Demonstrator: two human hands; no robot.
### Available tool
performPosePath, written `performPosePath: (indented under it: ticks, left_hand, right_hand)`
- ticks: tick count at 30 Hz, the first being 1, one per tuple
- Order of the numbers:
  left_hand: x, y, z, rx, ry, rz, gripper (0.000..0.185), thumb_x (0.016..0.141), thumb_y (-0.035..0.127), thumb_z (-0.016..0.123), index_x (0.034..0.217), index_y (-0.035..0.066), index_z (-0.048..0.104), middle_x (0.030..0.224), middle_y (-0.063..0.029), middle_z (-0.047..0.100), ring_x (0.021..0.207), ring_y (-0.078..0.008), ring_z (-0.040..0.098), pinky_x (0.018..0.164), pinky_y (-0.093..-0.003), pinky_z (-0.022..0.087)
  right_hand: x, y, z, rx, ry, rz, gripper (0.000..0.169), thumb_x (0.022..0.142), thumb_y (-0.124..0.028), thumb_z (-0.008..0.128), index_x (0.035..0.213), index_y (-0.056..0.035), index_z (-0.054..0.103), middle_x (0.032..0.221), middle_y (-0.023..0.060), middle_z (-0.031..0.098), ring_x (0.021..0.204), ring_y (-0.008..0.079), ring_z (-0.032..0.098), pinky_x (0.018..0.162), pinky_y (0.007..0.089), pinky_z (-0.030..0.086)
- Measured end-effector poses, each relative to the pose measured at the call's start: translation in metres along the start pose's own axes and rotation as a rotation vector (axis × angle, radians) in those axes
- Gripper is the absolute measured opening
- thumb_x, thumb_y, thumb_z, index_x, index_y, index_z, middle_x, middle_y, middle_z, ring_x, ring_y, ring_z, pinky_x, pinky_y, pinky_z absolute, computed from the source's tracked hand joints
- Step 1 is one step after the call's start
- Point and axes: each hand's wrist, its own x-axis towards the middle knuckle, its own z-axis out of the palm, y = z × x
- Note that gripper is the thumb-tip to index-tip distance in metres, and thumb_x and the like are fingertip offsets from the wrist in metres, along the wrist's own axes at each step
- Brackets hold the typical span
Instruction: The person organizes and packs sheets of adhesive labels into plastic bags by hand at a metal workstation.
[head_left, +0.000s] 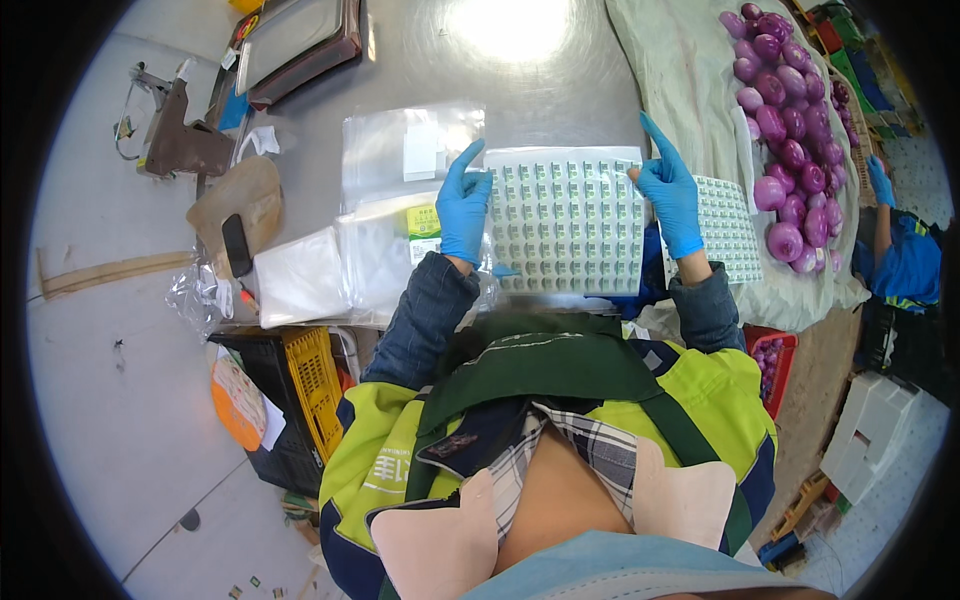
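Note:
A sheet of small green-and-white stickers (566, 221) is held up above the front of the steel table. My left hand (463, 210), in a blue glove, pinches its left edge, with the index finger stretched forward. At the upper right corner, my right hand (673, 199) grips the sheet between thumb and bent fingers, its index finger raised; the bare thumb tip shows through the blue glove. A second sticker sheet (720, 229) lies beyond my right wrist. Clear plastic bags (300, 277) lie to the left, and a green-and-yellow printed label (425, 229) is seen by my left hand.
Red onions (795, 135) are heaped on pale cloth (682, 82) at right. Left are a phone (236, 246), a brown tape-like dispenser (184, 135) and a framed sealing machine or tray (292, 49). Black and yellow crates (319, 390) stand below. Another person's gloved hand (879, 180) is far right.

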Motion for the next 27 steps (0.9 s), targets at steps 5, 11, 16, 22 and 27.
performPosePath:
  ticks: [5,11,16,22,27]
  left_hand:
    - [-0.013,0.004,-0.004,0.016,-0.145,-0.012,0.038,0.091,0.0,0.064,0.128,0.007,0.062,0.108,-0.003,0.068,0.086,-0.007,0.059,0.081,-0.0212,0.049]
    - [-0.017,-0.008,-0.021,-0.008,-0.152,-0.111,0.032,0.088,0.001,0.069,0.119,0.001,0.066,0.108,-0.0052,0.07,0.087,-0.0091,0.064,0.081,-0.0233,0.053]
    - [-0.03,-0.016,-0.028,0.076,-0.042,-0.142,0.011,0.084,0.0,0.073,0.095,0.001,0.07,0.086,-0.005,0.071,0.076,-0.0074,0.064,0.071,-0.0204,0.051]
    - [-0.046,-0.011,-0.033,0.076,0.051,-0.143,0.006,0.085,0.007,0.075,0.083,0.004,0.07,0.072,0.0036,0.061,0.068,-0.0041,0.051,0.063,-0.0203,0.043]
    - [-0.047,-0.033,-0.053,0.182,-0.009,-0.129,0.009,0.085,0.01,0.076,0.084,0.004,0.07,0.069,0.0044,0.049,0.066,-0.0057,0.045,0.062,-0.0214,0.04]
  right_hand:
    - [-0.005,0.002,0.004,0.007,-0.09,0.063,0.056,0.085,0.001,0.065,0.139,-0.0077,0.055,0.082,-0.0053,0.055,0.07,0.0025,0.042,0.067,0.017,0.04]
    - [-0.005,0.011,0.0,-0.136,-0.259,0.103,0.043,0.082,-0.001,0.069,0.125,-0.0041,0.066,0.102,0.0037,0.07,0.082,0.0091,0.059,0.075,0.0234,0.047]
    - [-0.005,0.028,-0.006,-0.403,-0.285,0.135,0.02,0.08,-0.007,0.075,0.099,-0.0021,0.072,0.097,0.0072,0.07,0.081,0.0108,0.061,0.074,0.0246,0.048]
    - [0.005,0.02,0.006,-0.274,-0.263,-0.244,0.009,0.082,-0.008,0.075,0.084,-0.0003,0.07,0.089,0.0037,0.067,0.077,0.0099,0.058,0.069,0.0253,0.047]
    - [0.007,0.028,0.015,-0.05,-0.255,0.289,0.016,0.087,-0.011,0.074,0.078,0.0001,0.067,0.073,-0.0057,0.057,0.066,0.0032,0.045,0.058,0.0233,0.039]
